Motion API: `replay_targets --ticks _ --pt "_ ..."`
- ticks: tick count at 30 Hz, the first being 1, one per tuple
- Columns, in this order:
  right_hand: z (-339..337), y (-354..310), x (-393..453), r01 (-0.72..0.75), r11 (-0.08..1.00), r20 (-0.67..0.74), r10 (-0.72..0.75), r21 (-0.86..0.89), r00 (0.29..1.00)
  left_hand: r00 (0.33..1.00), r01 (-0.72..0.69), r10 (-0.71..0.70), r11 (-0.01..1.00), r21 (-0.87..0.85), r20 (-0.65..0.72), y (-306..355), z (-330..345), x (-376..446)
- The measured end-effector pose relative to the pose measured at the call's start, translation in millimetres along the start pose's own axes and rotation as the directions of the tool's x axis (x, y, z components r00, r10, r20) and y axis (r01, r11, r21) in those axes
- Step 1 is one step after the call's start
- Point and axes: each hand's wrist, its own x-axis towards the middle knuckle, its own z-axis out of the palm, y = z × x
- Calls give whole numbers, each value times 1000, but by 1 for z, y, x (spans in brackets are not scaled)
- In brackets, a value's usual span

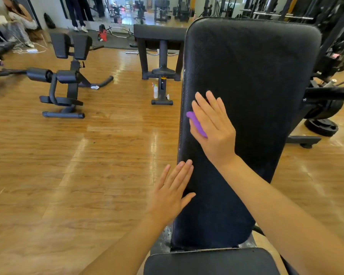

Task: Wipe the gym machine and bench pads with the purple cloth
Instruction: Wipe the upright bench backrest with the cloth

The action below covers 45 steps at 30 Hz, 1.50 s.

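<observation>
Black vinyl fills my view: the bench back pad (246, 96) runs away from me, the seat pad (211, 262) just below my wrists. Left of my hands, well apart on the wood floor (68, 155), I see a spray bottle (156, 91) beside a machine's foot and a back-extension bench (66, 76) farther out. My right hand (214, 128) lies flat, fingers spread, pressing the purple cloth (197, 124) onto the pad's left part; only a strip shows under the palm. My left hand (171, 192) is released, fingers straight, touching the pad's left edge.
</observation>
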Motion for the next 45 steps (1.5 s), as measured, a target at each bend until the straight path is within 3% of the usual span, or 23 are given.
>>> replay_targets --ticks 5,9,12,16,20,23,25,28,31,34,37,39,42,45 --pt "-33 7 -84 218 974 256 -225 56 940 999 -32 32 999 -1 1 -3 -2 1" --pt "-22 11 -8 316 949 188 -315 25 930 1000 -20 20 999 -31 -11 -2 -2 1" --pt "1 19 62 203 979 68 -204 8 977 1000 -22 21 999 -45 -8 0 -2 2" --pt "5 13 47 190 979 81 -195 70 977 999 -50 50 998 -28 -2 -2 -3 2" --pt "-14 17 -11 433 887 254 -462 164 850 992 -128 128 992 21 1 -11 -6 5" --pt "-12 24 16 533 831 301 -555 159 776 983 -182 181 981 70 18 -18 -8 9" --pt "-3 23 50 514 853 227 -521 92 823 980 -199 198 977 72 32 -20 -10 12" --pt "8 14 77 325 944 139 -330 59 934 979 -199 197 979 50 43 -20 -14 13" --pt "4 2 40 266 960 140 -276 88 951 978 -207 206 977 50 40 -21 -17 15" --pt "-11 4 -9 410 889 297 -455 203 839 969 -248 247 967 64 33 -26 -20 24" --pt "-19 18 3 524 815 398 -579 249 712 960 -276 271 959 71 67 -31 -23 27" --pt "-16 26 35 531 833 359 -549 157 755 958 -282 275 956 84 82 -31 -24 26" --pt "-8 34 80 342 937 246 -347 64 905 959 -275 268 958 82 92 -29 -27 25" --pt "-6 26 69 259 959 215 -279 115 936 954 -293 286 953 82 94 -31 -26 24"
